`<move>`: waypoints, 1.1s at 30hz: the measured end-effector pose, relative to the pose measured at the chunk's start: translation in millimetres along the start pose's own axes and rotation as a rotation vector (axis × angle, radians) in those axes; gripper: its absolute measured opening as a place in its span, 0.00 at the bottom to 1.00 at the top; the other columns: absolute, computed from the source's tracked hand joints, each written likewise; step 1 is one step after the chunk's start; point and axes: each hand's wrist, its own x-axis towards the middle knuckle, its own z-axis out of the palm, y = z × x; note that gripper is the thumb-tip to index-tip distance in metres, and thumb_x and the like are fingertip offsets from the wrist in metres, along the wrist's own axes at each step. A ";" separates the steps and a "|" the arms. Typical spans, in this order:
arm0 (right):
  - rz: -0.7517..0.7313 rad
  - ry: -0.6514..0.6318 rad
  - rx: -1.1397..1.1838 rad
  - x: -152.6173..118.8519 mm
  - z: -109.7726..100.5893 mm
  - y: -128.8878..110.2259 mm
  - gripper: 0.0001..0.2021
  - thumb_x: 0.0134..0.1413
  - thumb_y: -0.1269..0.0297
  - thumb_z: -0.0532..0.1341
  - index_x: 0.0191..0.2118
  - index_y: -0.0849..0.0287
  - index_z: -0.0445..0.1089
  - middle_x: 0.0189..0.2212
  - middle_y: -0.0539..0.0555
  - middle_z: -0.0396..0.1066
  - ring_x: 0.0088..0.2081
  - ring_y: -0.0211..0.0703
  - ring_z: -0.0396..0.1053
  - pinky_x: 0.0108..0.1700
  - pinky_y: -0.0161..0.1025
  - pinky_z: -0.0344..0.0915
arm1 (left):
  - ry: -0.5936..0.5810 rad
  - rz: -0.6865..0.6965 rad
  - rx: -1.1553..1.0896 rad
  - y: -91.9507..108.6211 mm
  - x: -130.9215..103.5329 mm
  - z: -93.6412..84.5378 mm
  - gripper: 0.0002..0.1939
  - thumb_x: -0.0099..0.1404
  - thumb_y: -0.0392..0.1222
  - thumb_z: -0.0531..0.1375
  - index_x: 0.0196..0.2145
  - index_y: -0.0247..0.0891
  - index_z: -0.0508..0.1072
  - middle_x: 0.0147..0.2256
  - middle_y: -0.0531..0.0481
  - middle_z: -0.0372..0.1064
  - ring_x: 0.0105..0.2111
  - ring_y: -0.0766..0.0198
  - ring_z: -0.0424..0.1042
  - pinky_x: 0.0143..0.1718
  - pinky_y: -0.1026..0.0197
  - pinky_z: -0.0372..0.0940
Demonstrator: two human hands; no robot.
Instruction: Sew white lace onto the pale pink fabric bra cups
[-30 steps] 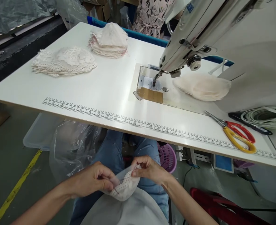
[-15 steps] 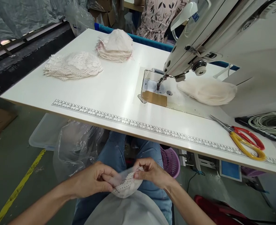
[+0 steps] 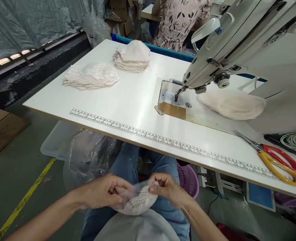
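A small curved piece of sheer white fabric with lace trim (image 3: 140, 200) is held over my lap, below the table's front edge. My left hand (image 3: 110, 192) has its left end, thumb in front and curled fingers partly behind the see-through cloth. At the upper right end my right hand (image 3: 163, 189) pinches the lace edge between thumb and fingers. On the table lie a stack of lace-edged white pieces (image 3: 91, 76) and a stack of plain off-white pieces (image 3: 133, 57). More pale sheer fabric (image 3: 234, 104) rests under the sewing machine arm.
The sewing machine (image 3: 225, 57) stands at the right, its presser foot (image 3: 176, 97) over the metal plate. Red-and-yellow scissors (image 3: 276, 160) lie near the table's right front. A printed ruler (image 3: 148, 134) runs along the front edge. Below is a purple basket (image 3: 189, 179). Behind stands another person (image 3: 171, 23).
My view has shifted, so the table appears further right and slightly lower. My left hand's fingers have loosened a little, and more of the fabric's left end shows. My right hand keeps its pinch.
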 end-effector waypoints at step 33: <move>-0.053 -0.091 -0.342 -9.7 13.6 -4.4 0.20 0.44 0.48 0.65 0.31 0.64 0.70 0.22 0.48 0.62 0.24 0.33 0.57 0.27 0.31 0.55 | 0.230 -0.030 0.146 -21.0 29.5 18.2 0.11 0.50 0.42 0.64 0.18 0.34 0.68 0.16 0.60 0.47 0.20 0.71 0.46 0.21 0.66 0.41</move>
